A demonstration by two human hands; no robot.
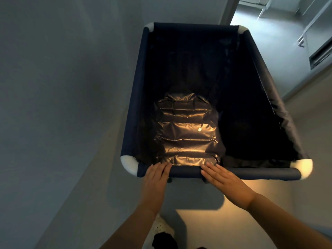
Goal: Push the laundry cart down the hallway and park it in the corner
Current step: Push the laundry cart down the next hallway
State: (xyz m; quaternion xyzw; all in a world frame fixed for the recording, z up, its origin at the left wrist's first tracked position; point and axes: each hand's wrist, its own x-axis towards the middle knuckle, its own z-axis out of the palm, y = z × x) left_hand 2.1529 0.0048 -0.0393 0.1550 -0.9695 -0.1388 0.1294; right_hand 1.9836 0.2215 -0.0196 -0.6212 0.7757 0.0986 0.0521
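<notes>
The laundry cart (269,174) is a dark blue fabric bin with white corner pieces, seen from above in the middle of the head view. A shiny dark quilted garment (186,133) lies inside, near the rim closest to me. My left hand (155,178) rests flat on that near rim beside the left corner, fingers extended. My right hand (222,178) lies flat on the same rim, a little to the right, fingers also extended. Neither hand wraps around the bar.
A grey wall (62,87) runs close along the cart's left side. Ahead at the upper right a doorway opens onto a brighter floor (265,33) with cabinets (319,38). My foot in a white shoe (161,227) shows below.
</notes>
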